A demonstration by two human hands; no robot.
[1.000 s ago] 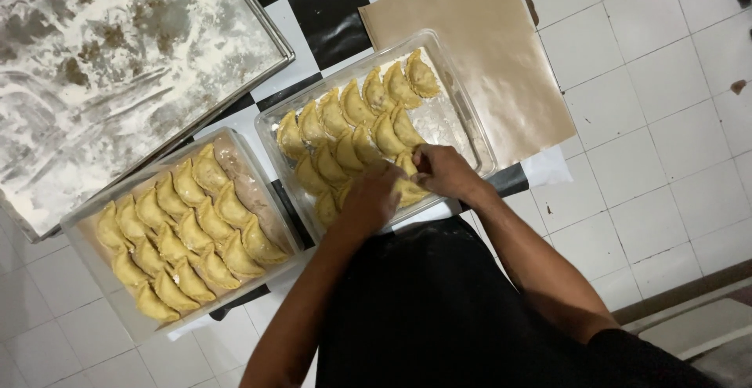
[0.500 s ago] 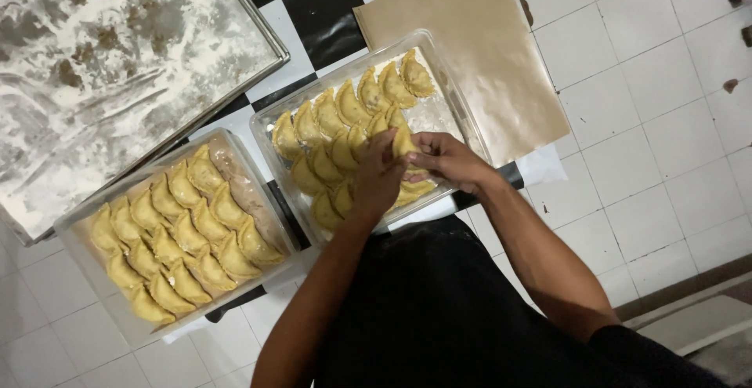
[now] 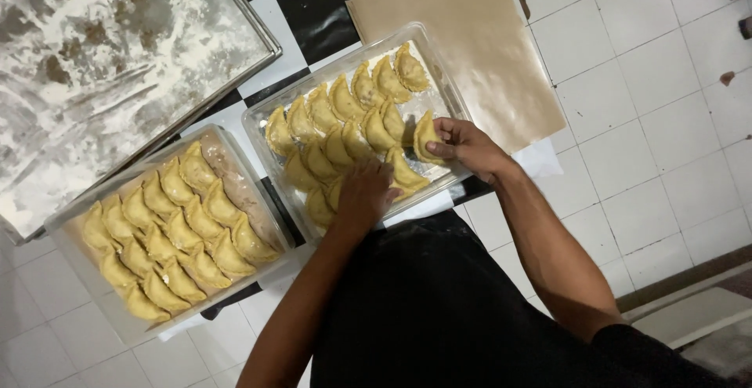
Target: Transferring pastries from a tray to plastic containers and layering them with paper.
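The left hand (image 3: 364, 192) lies flat on yellow crimped half-moon pastries (image 3: 345, 125) in a clear plastic tray (image 3: 450, 94); the right hand (image 3: 468, 146) pinches one pastry (image 3: 425, 137) upright. Beyond: brown paper sheet (image 3: 462, 35), floured metal tray (image 3: 117, 51), white-tiled floor (image 3: 658, 106).

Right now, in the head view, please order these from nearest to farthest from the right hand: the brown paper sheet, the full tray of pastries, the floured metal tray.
From the right hand:
1. Brown paper sheet, just above it.
2. Full tray of pastries, lower left.
3. Floured metal tray, upper left corner.
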